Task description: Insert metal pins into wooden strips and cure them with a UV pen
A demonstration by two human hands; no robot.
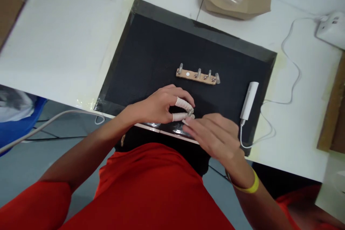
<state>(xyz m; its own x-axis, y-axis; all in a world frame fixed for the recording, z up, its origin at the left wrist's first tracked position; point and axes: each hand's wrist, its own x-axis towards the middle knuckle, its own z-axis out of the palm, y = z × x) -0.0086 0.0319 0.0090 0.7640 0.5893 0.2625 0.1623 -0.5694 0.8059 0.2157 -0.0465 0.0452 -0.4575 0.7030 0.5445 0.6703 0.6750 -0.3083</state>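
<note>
Head view: both hands, left [156, 106] and right [212, 133], pinch a small metal bolt [191, 113] below the wooden bolt strip [196, 76]; a slip could drop it.

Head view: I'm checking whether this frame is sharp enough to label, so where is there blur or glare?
Head view: the right hand is smeared by motion blur, so the small metal part at the fingertips is hard to make out; the left hand is sharper; the wooden strip with bolts reads clearly; glare sits on the black mat at its near edge.
</note>
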